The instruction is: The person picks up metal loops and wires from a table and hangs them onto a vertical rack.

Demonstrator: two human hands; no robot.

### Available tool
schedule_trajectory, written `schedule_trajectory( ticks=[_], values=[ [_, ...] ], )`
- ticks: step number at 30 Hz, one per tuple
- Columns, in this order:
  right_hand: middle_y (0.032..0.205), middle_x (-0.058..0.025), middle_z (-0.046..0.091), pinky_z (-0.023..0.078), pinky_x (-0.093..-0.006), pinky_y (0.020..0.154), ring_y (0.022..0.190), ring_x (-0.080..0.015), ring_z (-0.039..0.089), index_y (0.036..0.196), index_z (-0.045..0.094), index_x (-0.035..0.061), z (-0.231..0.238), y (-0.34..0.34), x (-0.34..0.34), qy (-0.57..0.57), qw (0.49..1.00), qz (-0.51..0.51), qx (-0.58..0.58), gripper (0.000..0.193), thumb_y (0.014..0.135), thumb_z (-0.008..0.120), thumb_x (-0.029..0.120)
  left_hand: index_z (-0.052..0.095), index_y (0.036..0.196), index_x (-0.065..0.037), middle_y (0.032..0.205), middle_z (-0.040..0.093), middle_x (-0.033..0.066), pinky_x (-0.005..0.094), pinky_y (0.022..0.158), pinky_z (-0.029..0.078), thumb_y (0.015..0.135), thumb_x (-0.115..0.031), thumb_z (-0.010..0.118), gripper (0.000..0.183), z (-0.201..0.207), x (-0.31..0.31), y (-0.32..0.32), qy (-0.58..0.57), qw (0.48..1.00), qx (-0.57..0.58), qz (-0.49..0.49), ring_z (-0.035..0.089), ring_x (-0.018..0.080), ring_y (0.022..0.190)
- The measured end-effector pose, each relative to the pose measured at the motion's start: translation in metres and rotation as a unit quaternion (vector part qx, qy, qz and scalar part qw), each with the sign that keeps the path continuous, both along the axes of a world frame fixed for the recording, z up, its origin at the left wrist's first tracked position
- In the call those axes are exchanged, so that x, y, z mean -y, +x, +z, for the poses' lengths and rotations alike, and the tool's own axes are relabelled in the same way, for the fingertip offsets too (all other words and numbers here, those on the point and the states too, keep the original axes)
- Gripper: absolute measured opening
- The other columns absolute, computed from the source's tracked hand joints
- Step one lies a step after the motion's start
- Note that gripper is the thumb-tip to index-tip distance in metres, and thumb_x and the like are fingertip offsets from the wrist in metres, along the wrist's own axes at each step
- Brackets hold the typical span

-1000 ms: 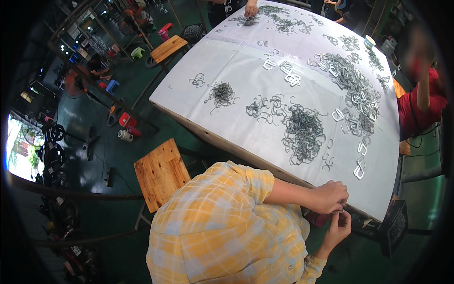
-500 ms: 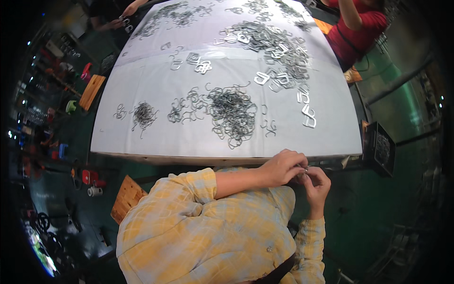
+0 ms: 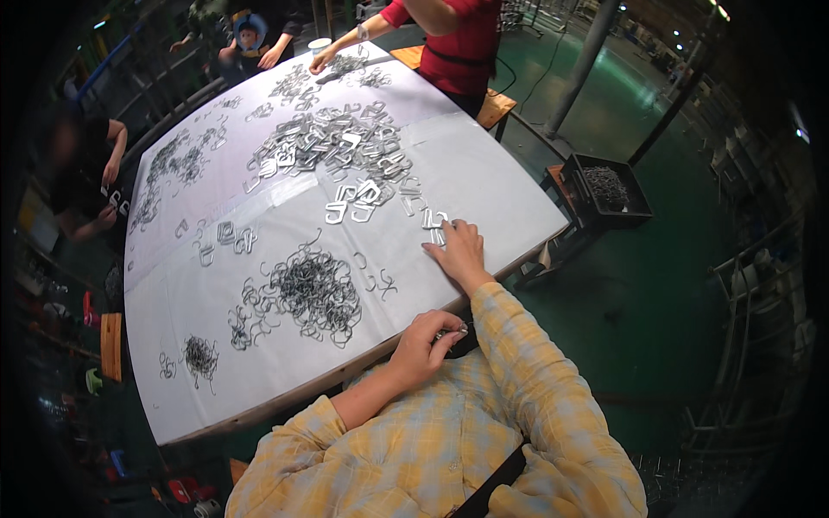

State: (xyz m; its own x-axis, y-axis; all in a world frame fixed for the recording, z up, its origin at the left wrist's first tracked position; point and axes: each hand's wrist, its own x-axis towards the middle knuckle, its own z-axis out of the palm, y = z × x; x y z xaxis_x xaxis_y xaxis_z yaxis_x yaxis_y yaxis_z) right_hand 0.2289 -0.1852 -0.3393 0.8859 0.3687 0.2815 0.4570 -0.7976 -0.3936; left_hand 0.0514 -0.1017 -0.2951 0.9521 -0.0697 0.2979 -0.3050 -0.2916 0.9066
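Note:
At the table's near edge, my left hand (image 3: 421, 347) is closed around a small shiny metal piece (image 3: 454, 333); the fingers hide most of it. My right hand (image 3: 463, 255) reaches over the table's right part, thumb and fingers apart. Its fingertips are at a few flat silver C-shaped metal pieces (image 3: 429, 218); whether they touch is hard to tell. Left of that hand lies a dark heap of thin bent wire hooks (image 3: 315, 292), with a few loose ones beside it. Farther off is a large pile of flat silver C-shaped pieces (image 3: 332, 142).
The white-covered table (image 3: 268, 388) has a smaller wire heap (image 3: 200, 356) at its near left. Beyond its right corner stands a black bin (image 3: 611, 192) of metal parts. A co-worker in red (image 3: 462, 43) stands at the far side; other people work along the left.
My head view has turned, bringing the black bin and the far side into sight. My hands, together before, have parted: the right has moved forward onto the table; the left stays near the edge.

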Motion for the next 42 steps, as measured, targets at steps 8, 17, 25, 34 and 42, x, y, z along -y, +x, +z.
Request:
schedule_trajectory(
  ticks=[8,17,25,34,42],
  values=[
    [0.104,-0.0118,0.052,0.04,-0.0406,0.084,0.1,-0.0313,0.047,0.107,0.063,0.0112,-0.026,0.011,0.011,-0.001,0.998,0.032,0.052,0.031,0.077,0.06,0.008,0.054,0.094,0.002,0.092,0.064,0.0106,0.0261,0.075,0.048,0.084,0.003,0.054,0.009,-0.011,0.002,0.004,-0.046,0.997,-0.051,-0.034,0.06,0.0141,0.082],
    [0.102,-0.0145,0.051,0.042,-0.0406,0.085,0.098,-0.0343,0.049,0.116,0.053,0.0151,0.007,0.004,0.027,0.079,0.993,0.002,-0.083,0.05,0.071,0.054,-0.008,0.052,0.089,0.002,0.091,0.063,0.0111,0.0259,0.074,0.047,0.084,0.003,0.053,0.005,-0.007,0.008,0.005,-0.09,0.992,-0.06,-0.065,0.059,0.0132,0.081],
    [0.082,-0.0169,0.056,0.048,-0.0407,0.072,0.076,-0.0359,0.059,0.121,0.044,0.014,0.028,-0.008,0.029,0.208,0.959,0.054,-0.183,0.053,0.073,0.057,-0.006,0.054,0.089,0.002,0.087,0.064,0.0092,0.0257,0.072,0.047,0.084,0.001,0.055,0.005,-0.01,0.008,0.003,-0.09,0.993,-0.066,-0.046,0.059,0.0125,0.078],
    [0.07,-0.0039,0.057,0.045,-0.0249,0.059,0.064,-0.0104,0.055,0.122,0.046,0.0128,0.094,-0.059,0.06,0.24,0.926,0.159,-0.243,0.053,0.072,0.059,-0.003,0.055,0.09,0.001,0.085,0.064,0.0098,0.0264,0.073,0.047,0.084,0.0,0.056,0.006,-0.012,0.005,0.007,-0.048,0.998,-0.039,0.003,0.06,0.0148,0.078],
    [0.072,-0.0071,0.059,0.045,-0.0245,0.058,0.062,-0.0118,0.055,0.126,0.046,0.0107,0.121,-0.097,0.075,0.208,0.927,0.18,-0.254,0.057,0.073,0.057,-0.007,0.056,0.086,-0.003,0.081,0.061,0.0102,0.0344,0.07,0.044,0.079,-0.003,0.061,0.009,-0.004,0.014,0.009,0.006,0.999,0.02,0.042,0.056,0.0268,0.075]
  ],
)
